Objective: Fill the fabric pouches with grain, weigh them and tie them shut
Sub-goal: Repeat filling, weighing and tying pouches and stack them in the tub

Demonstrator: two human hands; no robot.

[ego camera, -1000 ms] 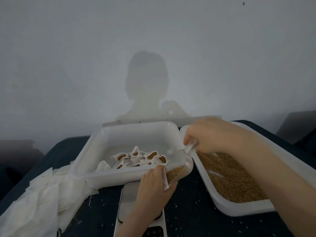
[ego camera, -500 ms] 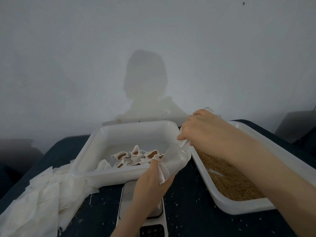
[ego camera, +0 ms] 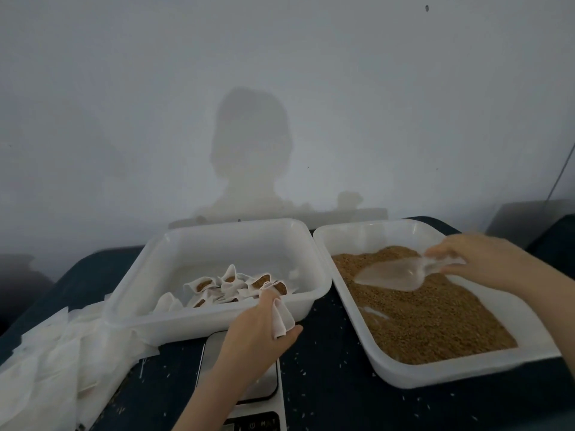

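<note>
1. The left hand (ego camera: 258, 334) pinches a white pouch (ego camera: 281, 318) between thumb and curled fingers; the pouch's open top sticks up past the fingertips, touching the near rim of the left bin (ego camera: 217, 318).
2. Just beyond those fingertips, inside the left bin, lie filled pouches (ego camera: 231, 286) with brown grain showing in their open mouths.
3. Under the left wrist sits the scale (ego camera: 264, 390), its steel plate partly hidden by the forearm, its button strip nearer the camera.
4. The right hand (ego camera: 479, 259) grasps the handle of a clear scoop (ego camera: 395, 273), fingers curled over it and thumb below.
5. The scoop's bowl points leftward from the right fingers and rests on the grain (ego camera: 429, 318) in the right bin (ego camera: 404, 376). Whether the bowl holds grain I cannot tell.
6. Well left of the left hand, a heap of empty pouches (ego camera: 49, 365) lies on the dark table (ego camera: 326, 396), tucked partly under the left bin's corner.
7. Stray kernels dot the table between the scale and the right bin.
</note>
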